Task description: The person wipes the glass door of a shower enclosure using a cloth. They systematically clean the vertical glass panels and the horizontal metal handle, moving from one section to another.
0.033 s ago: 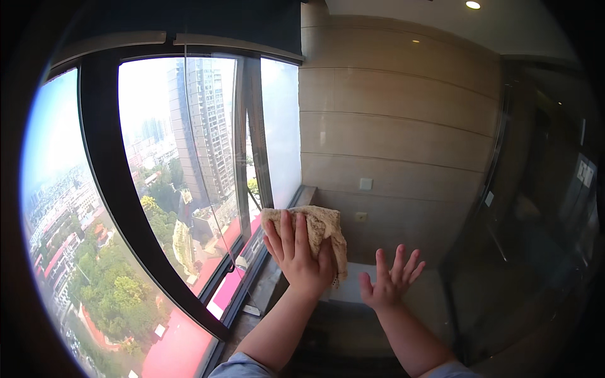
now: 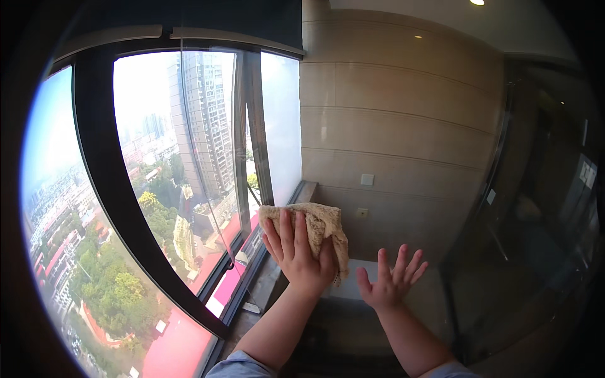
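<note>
My left hand (image 2: 296,258) holds a beige, towel-like cloth (image 2: 322,222) up at the middle of the view. Its fingers lie long and nearly flat over the cloth, with the thumb to the right; the cloth's right edge hangs down beside the hand. To the right, my right hand (image 2: 392,280) is raised with its fingers spread and holds nothing. Faint streaks and reflections suggest a clear pane in front of me, but whether either hand touches it I cannot tell.
On the left stand dark-framed windows (image 2: 104,151), with a dark blind (image 2: 239,22) above. A stone sill (image 2: 268,283) runs below them, bearing a small pale object (image 2: 252,308). Ahead is a beige panelled wall (image 2: 397,120) with a white switch plate (image 2: 367,179). Dark glass (image 2: 535,208) stands right.
The whole view has shifted very slightly. Both hands and the cloth keep nearly the same places, and the left hand still holds the cloth.
</note>
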Demonstrator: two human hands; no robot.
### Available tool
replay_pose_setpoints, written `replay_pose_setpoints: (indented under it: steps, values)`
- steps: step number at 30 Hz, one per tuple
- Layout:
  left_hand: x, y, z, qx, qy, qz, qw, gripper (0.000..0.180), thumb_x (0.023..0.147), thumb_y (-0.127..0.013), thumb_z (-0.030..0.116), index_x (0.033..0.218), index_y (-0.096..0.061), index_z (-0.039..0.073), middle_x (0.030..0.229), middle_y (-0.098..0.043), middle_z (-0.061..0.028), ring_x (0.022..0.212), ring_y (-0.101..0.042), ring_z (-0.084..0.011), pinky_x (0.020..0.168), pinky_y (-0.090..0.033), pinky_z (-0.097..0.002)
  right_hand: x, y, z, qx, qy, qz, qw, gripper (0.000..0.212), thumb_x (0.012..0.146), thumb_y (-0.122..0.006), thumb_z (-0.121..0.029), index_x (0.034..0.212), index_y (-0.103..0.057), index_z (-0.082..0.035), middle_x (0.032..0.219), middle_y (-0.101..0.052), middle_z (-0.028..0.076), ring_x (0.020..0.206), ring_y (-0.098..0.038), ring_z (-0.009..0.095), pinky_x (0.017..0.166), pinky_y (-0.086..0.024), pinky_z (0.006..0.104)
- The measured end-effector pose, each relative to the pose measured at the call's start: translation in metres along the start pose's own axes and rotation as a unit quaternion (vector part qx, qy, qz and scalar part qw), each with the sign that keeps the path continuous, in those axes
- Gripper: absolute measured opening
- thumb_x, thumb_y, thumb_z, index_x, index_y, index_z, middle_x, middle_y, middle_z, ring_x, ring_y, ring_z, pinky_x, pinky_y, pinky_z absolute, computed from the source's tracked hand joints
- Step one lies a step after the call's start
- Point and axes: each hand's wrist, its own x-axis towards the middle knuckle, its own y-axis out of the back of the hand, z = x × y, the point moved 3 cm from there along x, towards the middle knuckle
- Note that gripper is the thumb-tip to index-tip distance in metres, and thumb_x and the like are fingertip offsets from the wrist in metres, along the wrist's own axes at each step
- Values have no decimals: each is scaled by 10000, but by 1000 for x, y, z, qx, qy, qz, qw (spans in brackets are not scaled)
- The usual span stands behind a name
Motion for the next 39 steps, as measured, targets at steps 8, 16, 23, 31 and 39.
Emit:
replay_pose_setpoints:
  steps: [8,16,23,31,39]
  values:
    - [-91,-3,-31,34,-49,-31,998,656,850,-609,311,1378,-454,-44,1441,-397,-306,1377,-298,-520,1124,-183,-654,2,-3,-5,-13,4,14,1000,624,938,-514,-466,1458,-433,-130,1561,-282,216,1456,-164,477,1153,-49,612]
    - [-140,2,-53,45,-17,-101,994,698,803,-660,372,1392,-489,39,1505,-372,-213,1424,-200,-511,1136,-129,-642,3,-3,-6,8,-16,10,1000,585,932,-536,-437,1440,-462,-157,1569,-289,177,1458,-180,458,1156,-39,609]
    - [9,22,-52,23,-7,-39,999,667,870,-632,246,1439,-400,-14,1516,-344,-244,1420,-215,-513,1141,-131,-604,23,2,-47,129,-58,-57,988,534,885,-616,-338,1381,-544,-153,1544,-333,159,1474,-106,452,1146,38,609]
    - [-69,24,-110,26,-31,-27,999,694,868,-594,393,1415,-443,-7,1495,-347,-286,1402,-214,-554,1120,-165,-651,25,-37,-95,22,-32,13,999,568,910,-533,-473,1405,-531,-193,1565,-309,155,1463,-128,479,1147,25,628]
    - [-124,28,-135,18,-41,-91,995,708,881,-578,407,1442,-412,8,1545,-293,-232,1436,-144,-529,1146,-77,-639,21,-42,-96,-19,-20,24,999,615,932,-489,-502,1450,-467,-172,1571,-292,167,1453,-154,491,1155,-22,617]
